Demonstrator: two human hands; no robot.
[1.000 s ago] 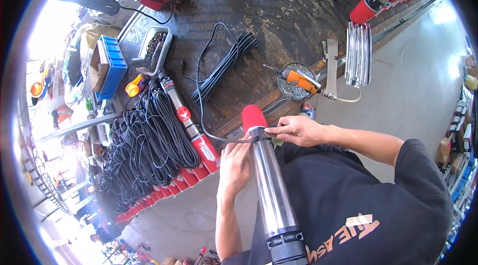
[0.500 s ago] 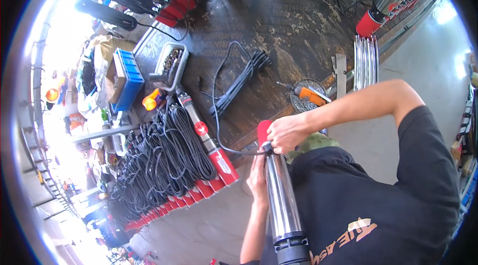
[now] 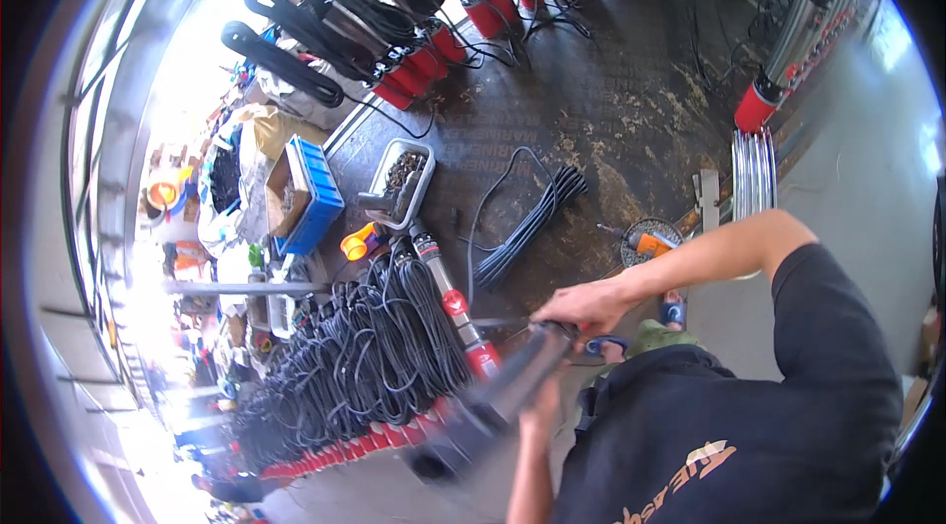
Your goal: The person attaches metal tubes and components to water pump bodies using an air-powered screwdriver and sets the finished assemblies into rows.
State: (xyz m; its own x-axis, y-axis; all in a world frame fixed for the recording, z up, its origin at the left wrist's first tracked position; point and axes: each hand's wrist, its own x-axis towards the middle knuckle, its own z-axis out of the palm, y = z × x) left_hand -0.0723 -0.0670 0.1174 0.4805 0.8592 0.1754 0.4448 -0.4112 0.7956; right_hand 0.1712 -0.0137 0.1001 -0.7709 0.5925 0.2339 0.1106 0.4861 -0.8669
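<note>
A submersible pump [image 3: 507,384], a long steel cylinder with a black end, slants across my front, smeared by motion. My right hand [image 3: 583,308] is closed over its upper end, where a dark cable joins. Along the lower side of the cylinder, my left hand [image 3: 540,410] is wrapped against it, its fingers partly hidden and blurred. The cable leads to a tied black cable bundle [image 3: 532,226] lying on the dark worktable [image 3: 601,125]. Left of the pump stands a row of similar pumps with red ends [image 3: 483,357] and coiled black cables [image 3: 384,342].
An orange power drill [image 3: 652,245] rests by a round dish of small parts [image 3: 641,227] at the table edge. Steel strips [image 3: 754,174] lie to the right. A white tray [image 3: 431,164] and a blue crate [image 3: 320,197] sit at left. More red-ended pumps [image 3: 490,14] line the far side.
The pump has swung from nearly upright in the picture to a slant, its lower end going left. Both hands moved with it. The red piece near my hands no longer shows. The view has shifted.
</note>
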